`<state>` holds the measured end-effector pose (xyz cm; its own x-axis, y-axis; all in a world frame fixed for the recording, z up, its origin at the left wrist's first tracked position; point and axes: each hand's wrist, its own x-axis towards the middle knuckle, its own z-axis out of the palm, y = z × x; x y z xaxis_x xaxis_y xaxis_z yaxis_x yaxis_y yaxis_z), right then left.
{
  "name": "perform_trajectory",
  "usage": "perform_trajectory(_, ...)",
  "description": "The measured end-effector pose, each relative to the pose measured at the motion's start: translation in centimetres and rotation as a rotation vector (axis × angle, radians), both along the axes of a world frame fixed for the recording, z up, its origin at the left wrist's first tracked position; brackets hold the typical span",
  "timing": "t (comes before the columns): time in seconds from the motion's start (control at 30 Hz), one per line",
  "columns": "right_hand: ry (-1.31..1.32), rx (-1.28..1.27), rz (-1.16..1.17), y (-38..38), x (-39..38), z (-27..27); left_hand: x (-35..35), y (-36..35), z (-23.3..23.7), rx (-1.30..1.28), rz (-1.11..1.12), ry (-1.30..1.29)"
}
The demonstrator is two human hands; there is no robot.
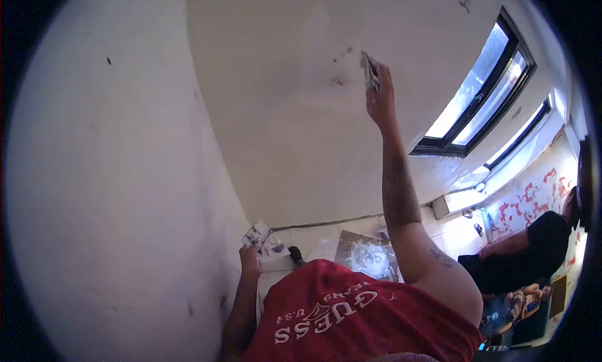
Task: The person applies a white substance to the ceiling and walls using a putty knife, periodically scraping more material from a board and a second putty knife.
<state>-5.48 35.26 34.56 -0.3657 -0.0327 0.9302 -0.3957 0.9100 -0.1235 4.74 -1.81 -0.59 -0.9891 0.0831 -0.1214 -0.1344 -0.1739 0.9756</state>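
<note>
My right hand (381, 101) reaches far up the wall (282, 123), fingers wrapped round a putty knife (370, 73) smeared with white. Its blade is at the wall, just right of some small reddish-brown spots (338, 81). Low on the left, my left hand (249, 260) grips a flat plate (256, 234) spotted with white putty. The plate's exact kind is hard to make out. On the floor between my arms lies a board (348, 246) with a heap of white putty (373, 260) on it.
A side wall (113, 174) meets the work wall in a corner at left. Dark-framed windows (476, 98) are at right. Beyond, a person in black (542, 252) is beside a red-patched wall (533, 199). A white box-like ledge (454, 202) stands low at the right.
</note>
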Motion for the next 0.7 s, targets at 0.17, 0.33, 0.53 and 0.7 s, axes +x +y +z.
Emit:
perform_trajectory(0.17,-0.035,-0.126,-0.327,-4.5,-2.1,2.8,-0.8,-1.2,2.3,-0.012,0.027,-0.256)
perform_trajectory(0.33,0.087,-0.129,-0.566,-6.6,-4.1,3.3,-0.1,-1.2,3.7,-0.104,0.086,0.213)
perform_trajectory(0.53,0.263,0.026,-0.913,-9.8,-9.0,1.1,-1.4,-3.5,2.0,-1.022,-0.118,0.727)
perform_trajectory(0.7,0.107,0.032,-0.660,-14.1,-9.3,-2.5,-1.2,-3.9,2.6,-0.931,-0.074,0.934)
